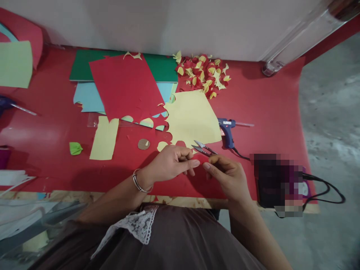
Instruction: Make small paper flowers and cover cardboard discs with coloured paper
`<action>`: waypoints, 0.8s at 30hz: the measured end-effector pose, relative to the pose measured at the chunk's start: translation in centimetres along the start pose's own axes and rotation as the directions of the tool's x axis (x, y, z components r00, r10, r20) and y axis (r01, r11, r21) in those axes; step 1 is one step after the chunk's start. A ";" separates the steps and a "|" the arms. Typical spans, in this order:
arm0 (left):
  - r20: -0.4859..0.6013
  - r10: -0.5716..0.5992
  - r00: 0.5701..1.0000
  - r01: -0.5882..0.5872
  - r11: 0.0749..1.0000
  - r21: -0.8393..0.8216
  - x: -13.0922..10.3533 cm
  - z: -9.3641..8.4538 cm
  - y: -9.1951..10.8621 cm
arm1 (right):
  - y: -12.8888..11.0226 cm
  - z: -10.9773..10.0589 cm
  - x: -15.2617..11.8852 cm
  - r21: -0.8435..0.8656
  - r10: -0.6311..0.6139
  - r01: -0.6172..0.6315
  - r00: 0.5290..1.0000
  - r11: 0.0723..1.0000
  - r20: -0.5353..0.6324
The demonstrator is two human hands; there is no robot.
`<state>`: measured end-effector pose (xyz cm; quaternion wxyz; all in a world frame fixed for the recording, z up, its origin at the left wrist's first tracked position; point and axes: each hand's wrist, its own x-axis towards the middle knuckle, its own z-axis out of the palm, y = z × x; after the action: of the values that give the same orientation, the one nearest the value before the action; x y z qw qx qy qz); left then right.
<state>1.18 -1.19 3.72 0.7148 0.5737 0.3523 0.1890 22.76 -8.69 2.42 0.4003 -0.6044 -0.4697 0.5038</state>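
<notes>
Above the front part of the table, my left hand [177, 162] and my right hand [229, 176] pinch a small red paper piece [201, 159] between thumbs and fingers. The piece is partly covered by the fingers. Just beyond my right hand is a pair of thread snips [203, 149], blades apart and pointing left. Its handle end is hidden behind the right fingers, so I cannot tell whether that hand holds it. A pale yellow sheet [194, 116] with scalloped cut edges lies past both hands. Near my left hand is a small yellow cut-out [162, 146].
A pile of red and yellow folded pieces [204, 73] sits at the back. Left of it, a red sheet [128, 86] overlaps a green board [84, 65]. A blue glue gun [228, 133] with a cord lies right; a second glue gun [7, 103] is far left.
</notes>
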 end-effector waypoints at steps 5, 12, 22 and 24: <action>0.032 0.014 0.999 -0.016 0.997 0.073 -0.2 -0.8 -0.1 | -0.1 -0.2 -0.2 0.009 0.008 -0.008 1.000 1.000 0.026; 0.027 0.155 0.988 -0.156 0.933 0.324 0.0 -0.8 0.4 | -0.3 -0.9 0.1 -0.113 0.054 -0.037 0.988 0.993 0.148; -0.091 -0.066 0.994 0.047 0.980 -0.195 1.0 -0.2 -0.8 | -1.3 0.0 0.1 -0.417 -0.311 0.271 0.950 0.868 -0.030; -0.130 -0.115 0.985 0.067 0.942 -0.328 1.1 0.0 -1.1 | -1.3 0.4 -0.2 -0.493 -0.466 0.375 0.882 0.785 -0.072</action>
<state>1.76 -0.71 2.32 0.7790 0.4167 0.3946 0.2526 22.14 -8.60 3.65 0.3892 -0.6067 -0.6593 0.2139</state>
